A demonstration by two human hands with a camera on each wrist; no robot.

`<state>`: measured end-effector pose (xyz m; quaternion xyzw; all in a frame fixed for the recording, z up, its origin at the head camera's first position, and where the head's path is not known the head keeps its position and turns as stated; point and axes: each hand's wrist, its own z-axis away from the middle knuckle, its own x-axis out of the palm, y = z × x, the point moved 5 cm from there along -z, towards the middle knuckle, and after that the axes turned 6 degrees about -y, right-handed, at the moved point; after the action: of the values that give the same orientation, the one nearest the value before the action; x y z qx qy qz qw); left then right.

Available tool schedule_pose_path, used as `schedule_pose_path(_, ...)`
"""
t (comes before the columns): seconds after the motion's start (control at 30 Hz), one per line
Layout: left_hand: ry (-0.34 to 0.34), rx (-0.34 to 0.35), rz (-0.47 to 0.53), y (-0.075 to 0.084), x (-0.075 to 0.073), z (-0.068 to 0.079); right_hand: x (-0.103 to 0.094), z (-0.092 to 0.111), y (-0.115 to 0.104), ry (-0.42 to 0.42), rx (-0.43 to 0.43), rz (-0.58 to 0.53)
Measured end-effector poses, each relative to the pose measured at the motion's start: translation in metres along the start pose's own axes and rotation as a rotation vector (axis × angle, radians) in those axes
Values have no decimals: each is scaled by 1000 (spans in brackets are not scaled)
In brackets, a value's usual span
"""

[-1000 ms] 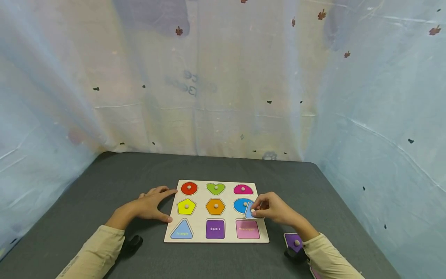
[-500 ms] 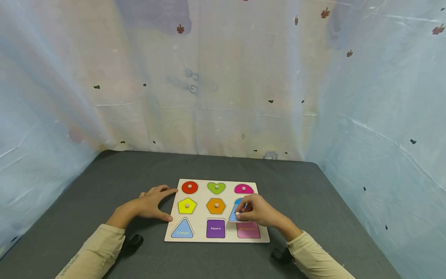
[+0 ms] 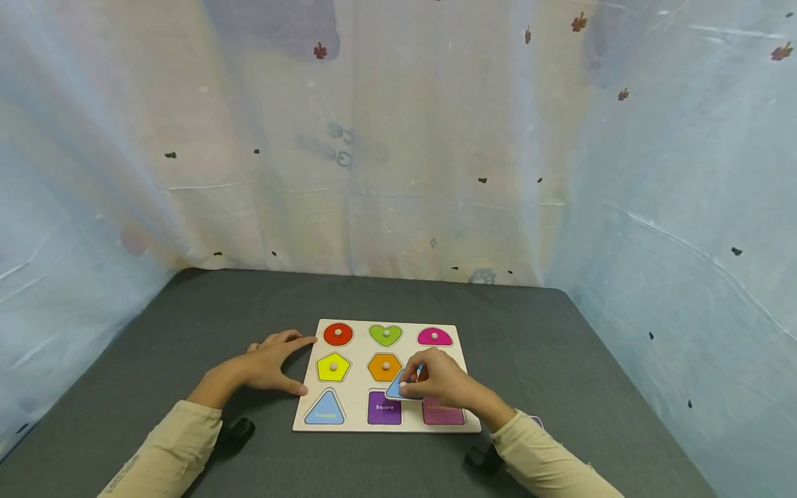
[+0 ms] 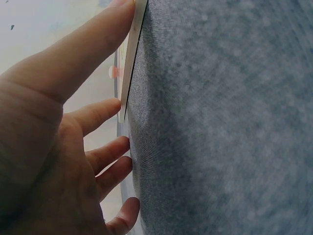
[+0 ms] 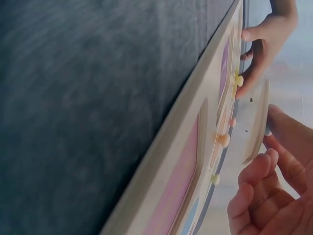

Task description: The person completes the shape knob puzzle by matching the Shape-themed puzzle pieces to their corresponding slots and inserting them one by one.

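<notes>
The wooden shape puzzle board lies flat on the dark grey table. My left hand is spread at its left side, thumb and index fingertip touching that edge. My right hand pinches the small knob of a light blue triangle piece, held above the board between the orange hexagon and the purple square recess. In the right wrist view the triangle piece is edge-on, raised off the board. A triangle recess shows at the board's front left corner; the right hand partly covers the pink rectangle recess.
Knobbed pieces fill the two far rows, among them the red circle, green heart and yellow pentagon. A piece's edge peeks out behind the right sleeve. Patterned curtains hang behind and beside the table.
My right hand has carried the triangle piece leftward and slightly nearer, from over the blue oval to near the purple square recess. The left hand has stayed at the board's edge.
</notes>
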<state>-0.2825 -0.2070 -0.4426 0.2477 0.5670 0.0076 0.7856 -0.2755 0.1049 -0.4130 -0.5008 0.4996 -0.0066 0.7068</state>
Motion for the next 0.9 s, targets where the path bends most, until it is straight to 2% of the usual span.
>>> schedule_pose_path(0.5, -4, 0, 1, 1, -1, -1, 26, -27, -26, -51, 27, -7)
schedule_pose_path(0.9, -2, 1, -4, -2, 0, -2, 45, -46, -41, -80, 9, 16)
